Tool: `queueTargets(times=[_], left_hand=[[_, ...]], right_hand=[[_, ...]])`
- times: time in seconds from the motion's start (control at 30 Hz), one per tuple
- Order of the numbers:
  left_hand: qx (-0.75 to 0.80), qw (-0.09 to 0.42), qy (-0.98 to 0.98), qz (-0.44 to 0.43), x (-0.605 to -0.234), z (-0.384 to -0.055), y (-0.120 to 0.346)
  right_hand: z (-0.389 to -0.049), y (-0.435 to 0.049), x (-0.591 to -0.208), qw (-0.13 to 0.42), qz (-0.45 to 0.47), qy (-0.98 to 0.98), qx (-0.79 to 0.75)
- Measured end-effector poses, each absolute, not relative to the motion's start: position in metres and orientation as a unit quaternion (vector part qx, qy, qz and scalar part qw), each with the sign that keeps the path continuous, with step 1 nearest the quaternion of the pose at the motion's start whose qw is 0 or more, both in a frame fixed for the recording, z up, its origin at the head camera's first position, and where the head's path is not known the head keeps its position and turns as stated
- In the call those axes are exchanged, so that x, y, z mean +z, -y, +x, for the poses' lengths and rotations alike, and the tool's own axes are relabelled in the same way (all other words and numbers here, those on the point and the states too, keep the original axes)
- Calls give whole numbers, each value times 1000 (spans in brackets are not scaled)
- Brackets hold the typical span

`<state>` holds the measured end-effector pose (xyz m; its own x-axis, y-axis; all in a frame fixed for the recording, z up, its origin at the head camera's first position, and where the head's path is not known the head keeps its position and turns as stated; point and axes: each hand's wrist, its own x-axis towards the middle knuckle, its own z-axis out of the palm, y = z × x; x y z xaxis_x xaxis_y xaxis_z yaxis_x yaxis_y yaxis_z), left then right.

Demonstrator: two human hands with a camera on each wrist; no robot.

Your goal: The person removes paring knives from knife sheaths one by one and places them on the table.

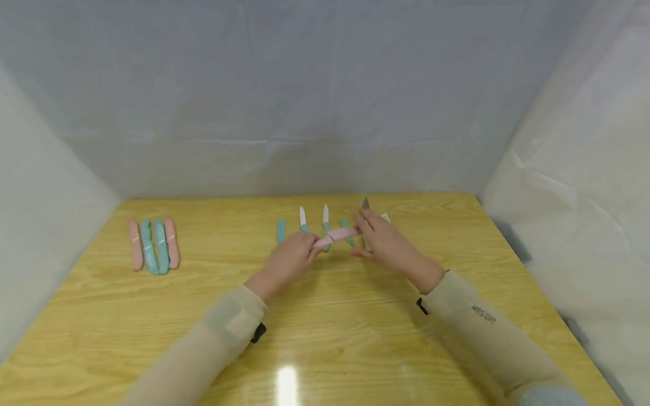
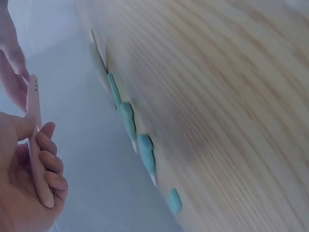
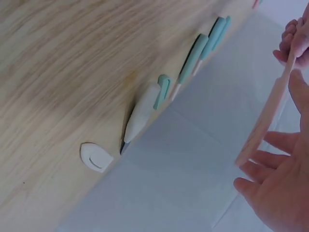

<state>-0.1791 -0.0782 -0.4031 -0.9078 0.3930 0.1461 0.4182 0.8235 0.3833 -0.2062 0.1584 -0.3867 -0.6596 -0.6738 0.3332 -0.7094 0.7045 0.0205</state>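
My left hand [image 1: 288, 262] grips the handle of a pink knife [image 2: 37, 166], its fingers curled round it. A pink sheath [image 3: 268, 113] covers the blade and points toward my right hand [image 1: 390, 245]. That hand's fingers are spread and fairly straight, close beside the far end of the sheath. Below on the table lie a white-handled knife [image 3: 143, 112] with a dark blade, a green sheath [image 3: 163, 89], a green-handled knife [image 3: 193, 59], a blue-handled knife [image 2: 147, 152] and a blue sheath [image 1: 281, 231].
A small white blade cover [image 3: 95, 157] lies by the white-handled knife. At the left of the wooden table [image 1: 213, 304] several long pink and blue pieces [image 1: 161, 245] with pale bands lie side by side. Grey sheeting [image 1: 304, 101] stands behind the table.
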Motion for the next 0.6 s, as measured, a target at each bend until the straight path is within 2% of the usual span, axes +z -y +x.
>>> queueTargets(times=[0.13, 0.23, 0.6], left_hand=[[-199, 33, 954, -222, -401, -173, 70], [-194, 34, 953, -232, -401, -170, 67], [-202, 19, 951, -234, -400, -166, 60]], right_hand=[[-203, -158, -391, 110, 387, 915, 42], [-201, -157, -393, 94, 397, 912, 37], [-194, -155, -398, 140, 425, 894, 30]])
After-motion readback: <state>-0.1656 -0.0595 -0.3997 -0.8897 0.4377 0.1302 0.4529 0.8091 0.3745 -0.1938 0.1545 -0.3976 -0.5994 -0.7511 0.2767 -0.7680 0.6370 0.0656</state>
